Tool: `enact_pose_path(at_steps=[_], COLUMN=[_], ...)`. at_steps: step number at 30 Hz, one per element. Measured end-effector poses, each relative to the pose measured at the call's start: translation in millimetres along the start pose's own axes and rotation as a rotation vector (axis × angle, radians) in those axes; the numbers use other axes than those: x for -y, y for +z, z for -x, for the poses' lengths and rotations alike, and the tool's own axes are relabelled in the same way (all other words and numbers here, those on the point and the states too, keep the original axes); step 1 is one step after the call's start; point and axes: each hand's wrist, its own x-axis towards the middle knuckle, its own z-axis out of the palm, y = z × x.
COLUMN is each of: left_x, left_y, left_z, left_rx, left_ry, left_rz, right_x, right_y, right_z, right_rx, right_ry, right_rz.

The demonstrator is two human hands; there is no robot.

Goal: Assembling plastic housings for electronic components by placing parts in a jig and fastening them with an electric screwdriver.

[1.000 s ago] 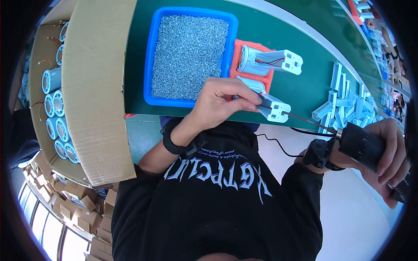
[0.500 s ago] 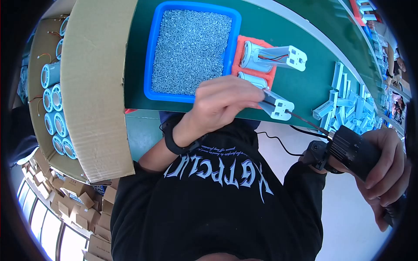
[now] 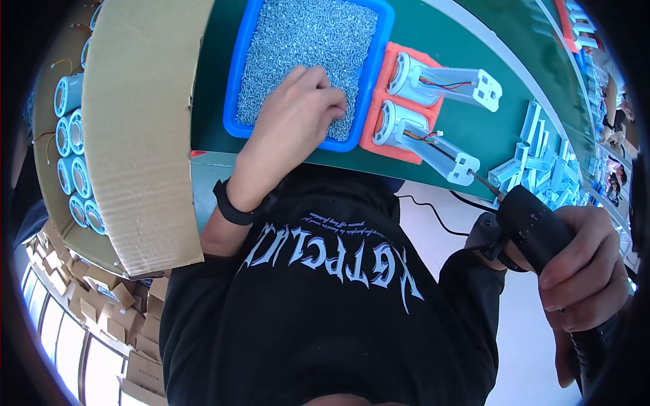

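My left hand (image 3: pixel 298 111) is over a blue bin (image 3: pixel 387 40) full of small metal screws (image 3: pixel 298 30). Its fingers are curled down, their tips close against the screws, and whatever they pinch is hidden. My right hand (image 3: pixel 586 264) grips a black electric screwdriver (image 3: pixel 531 220) by its body. The bit points toward the end of the nearer light-blue bracket (image 3: pixel 443 161), at its holed end plate. That bracket extends from a round motor housing with coloured wires, seated in a red foam block (image 3: pixel 370 132). A second such assembly (image 3: pixel 464 86) sits just behind in the same foam.
Loose light-blue brackets (image 3: pixel 542 166) are heaped on the green table at the right. A cardboard box (image 3: pixel 145 135) at the left holds several cylindrical motors (image 3: pixel 70 95). A black cable (image 3: pixel 433 220) hangs near the table's front edge.
My left hand has left the nearer bracket and moved left into the screw bin. The screwdriver in my right hand stays at the bracket's end, its body tilted slightly more steeply.
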Motion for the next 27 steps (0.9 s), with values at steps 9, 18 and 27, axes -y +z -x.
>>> enact_pose_path(at_steps=[9, 18, 27], left_x=[1.3, -24.2, -37.9], left_y=[1.6, 9.3, 51.2], left_z=[-1.8, -7.0, -10.0], left_rx=[-0.094, -0.147, -0.309], left_ry=[-0.005, 0.167, 0.215], left_rz=[0.192, 0.403, 0.553], right_x=[3.5, 1.5, 3.4], right_y=[-0.5, 10.0, -13.7], right_z=[-9.5, -2.6, -19.2], right_rx=[0.045, 0.001, 0.226], right_ry=[0.159, 0.144, 0.237], right_rz=[-0.006, -0.033, 0.087])
